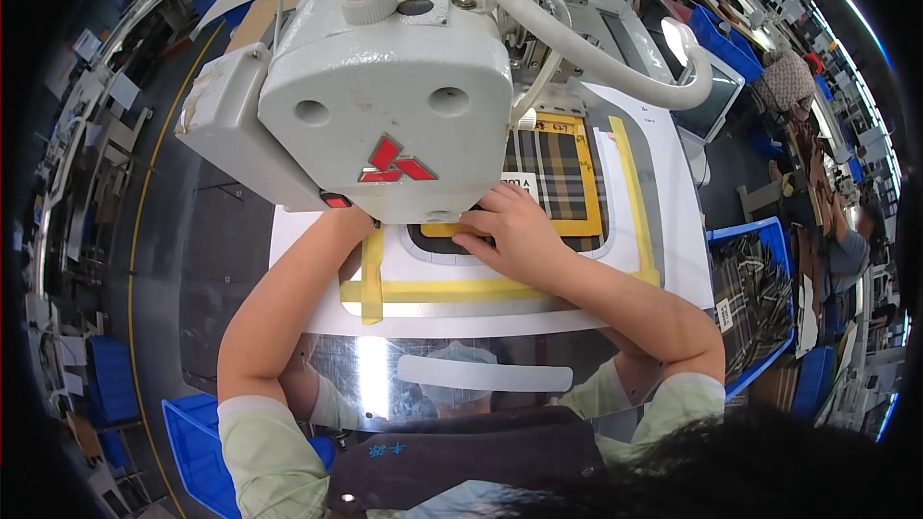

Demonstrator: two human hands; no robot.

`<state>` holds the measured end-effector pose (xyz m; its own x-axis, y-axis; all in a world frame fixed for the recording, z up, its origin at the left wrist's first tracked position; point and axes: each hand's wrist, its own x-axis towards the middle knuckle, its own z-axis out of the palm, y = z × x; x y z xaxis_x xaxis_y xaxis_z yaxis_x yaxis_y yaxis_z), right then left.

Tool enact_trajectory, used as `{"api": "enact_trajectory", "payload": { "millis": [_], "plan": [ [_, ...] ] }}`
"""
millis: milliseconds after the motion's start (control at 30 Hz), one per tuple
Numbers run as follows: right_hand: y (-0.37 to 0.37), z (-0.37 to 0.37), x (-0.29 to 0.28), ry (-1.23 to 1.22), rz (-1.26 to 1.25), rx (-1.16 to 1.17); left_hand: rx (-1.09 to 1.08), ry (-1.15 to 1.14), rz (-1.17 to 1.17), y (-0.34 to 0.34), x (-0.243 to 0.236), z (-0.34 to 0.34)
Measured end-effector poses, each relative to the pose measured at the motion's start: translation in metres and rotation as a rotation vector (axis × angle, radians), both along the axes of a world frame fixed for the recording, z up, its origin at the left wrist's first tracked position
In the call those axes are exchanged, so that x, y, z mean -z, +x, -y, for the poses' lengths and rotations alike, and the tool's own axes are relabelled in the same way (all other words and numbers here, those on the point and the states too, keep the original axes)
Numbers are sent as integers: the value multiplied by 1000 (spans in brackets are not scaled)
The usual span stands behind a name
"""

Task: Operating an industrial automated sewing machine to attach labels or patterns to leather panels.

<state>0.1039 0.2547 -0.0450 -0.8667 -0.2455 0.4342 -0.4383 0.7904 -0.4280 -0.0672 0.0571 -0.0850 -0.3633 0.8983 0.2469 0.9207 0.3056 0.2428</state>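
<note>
Two hands: my right hand (524,233) nearer, fingers slightly spread over near edge of yellow frame (581,228); left hand (352,223) behind machine head (385,96), can't tell.

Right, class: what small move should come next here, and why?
Perhaps a light press by the right hand on the yellow frame: its fingers lie at the frame's front edge, the plaid fabric shows inside, and the white machine head is close, so keeping the fabric steady seems wise.
</note>
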Motion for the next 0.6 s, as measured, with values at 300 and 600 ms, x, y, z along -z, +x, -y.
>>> {"api": "enact_trajectory", "payload": {
  "millis": [300, 600],
  "plan": [
    [-1, -2, -1, 8, -62, 0, 18, 27, -53, -4, -4, -2],
    [8, 12, -8, -5, -9, 6, 47, 41, -99, -4, -16, 7]
  ]
}}
